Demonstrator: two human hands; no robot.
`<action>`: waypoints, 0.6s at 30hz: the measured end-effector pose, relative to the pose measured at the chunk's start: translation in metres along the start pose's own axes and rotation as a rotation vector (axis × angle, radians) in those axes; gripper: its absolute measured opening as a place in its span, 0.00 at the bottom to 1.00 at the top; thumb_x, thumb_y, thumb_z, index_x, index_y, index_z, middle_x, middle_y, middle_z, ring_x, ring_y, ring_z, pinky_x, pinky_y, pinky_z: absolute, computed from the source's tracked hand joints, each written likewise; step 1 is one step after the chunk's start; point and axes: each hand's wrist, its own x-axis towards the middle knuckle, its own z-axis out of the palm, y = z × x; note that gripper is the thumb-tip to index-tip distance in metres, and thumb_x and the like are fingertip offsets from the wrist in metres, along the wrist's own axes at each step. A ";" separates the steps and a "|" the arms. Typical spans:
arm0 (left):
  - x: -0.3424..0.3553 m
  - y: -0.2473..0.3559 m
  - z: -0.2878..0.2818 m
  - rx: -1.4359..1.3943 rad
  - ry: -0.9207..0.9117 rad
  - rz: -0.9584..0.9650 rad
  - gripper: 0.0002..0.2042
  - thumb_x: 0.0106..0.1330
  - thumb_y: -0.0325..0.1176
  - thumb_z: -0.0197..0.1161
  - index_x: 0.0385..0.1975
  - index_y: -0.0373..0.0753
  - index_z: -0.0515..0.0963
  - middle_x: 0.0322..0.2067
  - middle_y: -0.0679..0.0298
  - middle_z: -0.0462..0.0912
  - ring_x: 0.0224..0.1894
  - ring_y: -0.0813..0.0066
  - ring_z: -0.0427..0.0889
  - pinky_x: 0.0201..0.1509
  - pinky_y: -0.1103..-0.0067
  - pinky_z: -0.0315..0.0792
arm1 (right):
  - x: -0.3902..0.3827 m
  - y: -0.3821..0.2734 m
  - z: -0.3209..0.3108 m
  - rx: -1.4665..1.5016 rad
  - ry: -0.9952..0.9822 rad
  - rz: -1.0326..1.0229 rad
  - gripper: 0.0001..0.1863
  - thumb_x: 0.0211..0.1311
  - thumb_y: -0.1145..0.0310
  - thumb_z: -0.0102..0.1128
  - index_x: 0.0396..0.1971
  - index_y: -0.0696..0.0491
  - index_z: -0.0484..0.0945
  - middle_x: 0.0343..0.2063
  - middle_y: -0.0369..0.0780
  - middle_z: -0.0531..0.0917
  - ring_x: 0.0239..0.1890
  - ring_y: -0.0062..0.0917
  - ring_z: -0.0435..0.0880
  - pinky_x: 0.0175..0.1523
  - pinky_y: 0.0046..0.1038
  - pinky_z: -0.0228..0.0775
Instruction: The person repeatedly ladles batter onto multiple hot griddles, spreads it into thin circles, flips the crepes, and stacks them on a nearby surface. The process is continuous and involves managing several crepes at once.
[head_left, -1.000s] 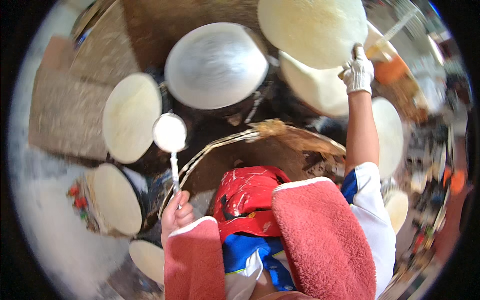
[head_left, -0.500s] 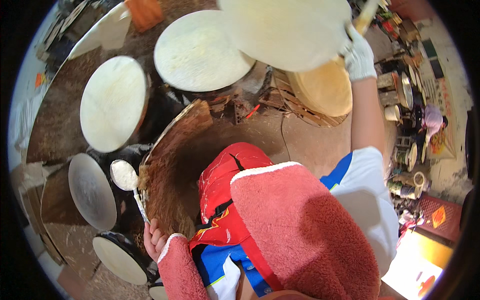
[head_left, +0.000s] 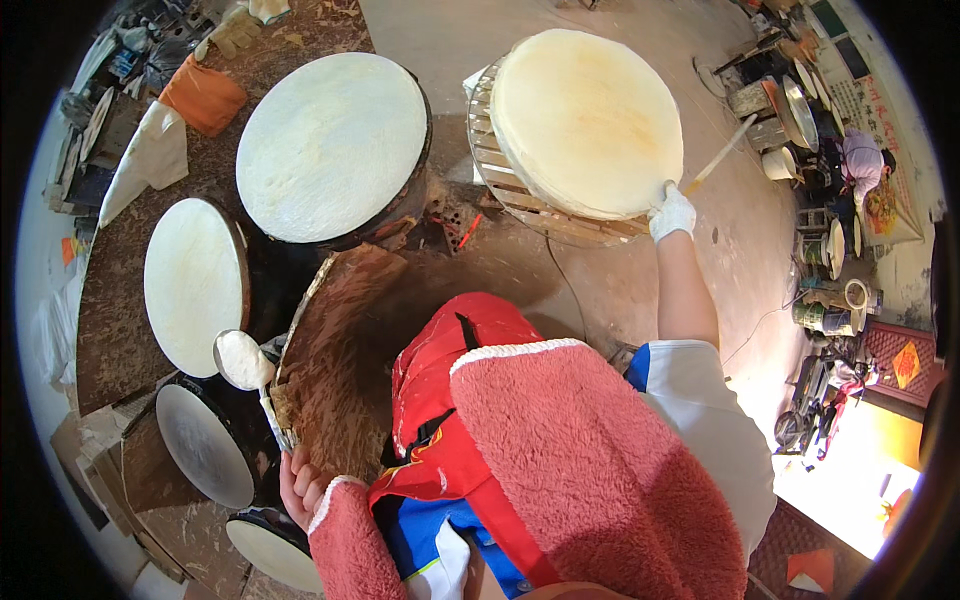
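My left hand (head_left: 300, 485) grips the handle of a metal ladle (head_left: 243, 360) heaped with white batter. My right hand (head_left: 671, 212), in a white glove, pinches the near right edge of a pale, thin round sheet (head_left: 585, 120) lying on a stack of similar sheets on a slatted round rack (head_left: 488, 150). A light stick (head_left: 722, 152) lies at an angle just beyond the hand. Round griddles with pale layers (head_left: 320, 140), (head_left: 190, 285) stand left of the rack. Lower left are a bare grey griddle (head_left: 203, 445) and another pale round (head_left: 275, 550).
A curved board rim (head_left: 325, 315) surrounds my red-clad lap. An orange cloth (head_left: 203, 93) and gloves lie on the worktop at upper left. A person in a lilac top (head_left: 862, 160) is at the far right among pots, griddles and clutter. A cable crosses the floor (head_left: 720, 280).
The view has swung rightward. My right hand has brought the raised round sheet down onto the stack on the slatted rack. My left hand still holds the ladle.
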 end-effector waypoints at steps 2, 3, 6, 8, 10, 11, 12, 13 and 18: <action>0.002 0.001 0.000 -0.031 0.047 0.022 0.14 0.77 0.42 0.37 0.27 0.44 0.57 0.11 0.76 0.52 0.08 0.87 0.50 0.09 0.85 0.46 | -0.003 -0.002 -0.001 -0.054 -0.026 0.008 0.14 0.57 0.63 0.62 0.26 0.58 0.73 0.15 0.40 0.71 0.12 0.27 0.69 0.15 0.30 0.58; 0.002 0.002 0.001 -0.030 0.040 0.003 0.15 0.77 0.41 0.36 0.26 0.44 0.57 0.10 0.76 0.52 0.07 0.87 0.50 0.09 0.85 0.46 | -0.005 -0.002 -0.004 -0.096 -0.027 -0.018 0.16 0.58 0.61 0.61 0.26 0.60 0.74 0.15 0.41 0.72 0.12 0.28 0.70 0.16 0.32 0.60; 0.002 0.003 0.004 -0.025 0.039 -0.009 0.15 0.77 0.42 0.36 0.27 0.44 0.57 0.11 0.76 0.51 0.07 0.87 0.50 0.09 0.84 0.45 | -0.006 -0.001 -0.010 -0.323 0.078 -0.198 0.24 0.60 0.54 0.57 0.29 0.65 0.76 0.17 0.45 0.77 0.14 0.34 0.74 0.20 0.37 0.66; 0.000 0.004 0.005 -0.035 0.034 0.003 0.14 0.77 0.42 0.36 0.28 0.44 0.58 0.11 0.76 0.51 0.08 0.87 0.49 0.09 0.85 0.45 | -0.012 -0.003 -0.005 -0.654 0.233 -0.388 0.30 0.63 0.48 0.50 0.33 0.67 0.77 0.23 0.49 0.82 0.20 0.38 0.78 0.26 0.39 0.70; -0.007 0.008 0.003 -0.133 -0.010 0.028 0.15 0.77 0.43 0.35 0.29 0.44 0.58 0.12 0.75 0.52 0.09 0.86 0.50 0.09 0.85 0.46 | -0.031 -0.006 0.007 -0.951 0.396 -0.444 0.32 0.66 0.46 0.40 0.33 0.64 0.80 0.33 0.50 0.85 0.31 0.37 0.82 0.36 0.37 0.74; -0.011 0.008 0.001 -0.230 -0.028 0.062 0.15 0.77 0.44 0.34 0.28 0.44 0.58 0.12 0.74 0.52 0.10 0.85 0.51 0.09 0.85 0.50 | -0.048 -0.006 0.019 -0.837 0.234 -0.526 0.28 0.67 0.48 0.43 0.31 0.60 0.80 0.30 0.46 0.84 0.28 0.33 0.81 0.32 0.36 0.73; -0.018 0.013 -0.002 -0.241 -0.023 0.095 0.15 0.77 0.43 0.34 0.28 0.44 0.58 0.12 0.73 0.52 0.10 0.85 0.51 0.09 0.84 0.50 | -0.070 -0.007 0.033 -0.588 0.023 -0.501 0.25 0.67 0.50 0.45 0.28 0.56 0.81 0.27 0.42 0.84 0.25 0.30 0.80 0.29 0.35 0.72; -0.023 0.017 -0.005 -0.299 0.019 0.146 0.15 0.78 0.41 0.34 0.28 0.43 0.59 0.12 0.73 0.53 0.10 0.85 0.52 0.09 0.84 0.50 | -0.094 -0.002 0.060 -0.602 -0.021 -0.651 0.23 0.66 0.52 0.47 0.21 0.54 0.76 0.21 0.37 0.79 0.19 0.23 0.76 0.23 0.32 0.69; -0.054 0.084 -0.015 -0.010 0.066 0.302 0.14 0.77 0.39 0.40 0.27 0.43 0.63 0.12 0.77 0.53 0.08 0.88 0.51 0.08 0.86 0.50 | -0.301 0.073 0.159 -0.653 -1.184 -0.286 0.09 0.65 0.65 0.55 0.37 0.54 0.70 0.19 0.34 0.76 0.15 0.15 0.73 0.19 0.18 0.68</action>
